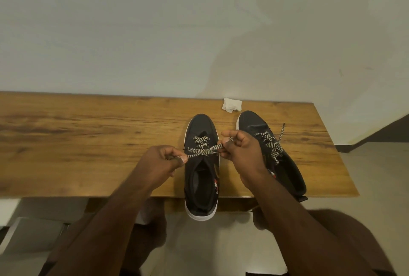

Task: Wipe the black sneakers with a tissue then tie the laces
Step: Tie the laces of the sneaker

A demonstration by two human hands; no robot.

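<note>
Right now the left sneaker point(200, 165) sits at the table's point(88, 138) near edge, heel overhanging, its checkered laces point(204, 150) stretched sideways between my hands. My left hand point(161, 163) pinches one lace end, my right hand point(241, 154) grips the other. Just right lies the second sneaker point(272, 154), laces loose, and beyond both, the crumpled tissue point(232, 105).

Two sneakers point(200, 178) stand side by side on the table point(88, 132), the tissue point(231, 104) behind them.
</note>
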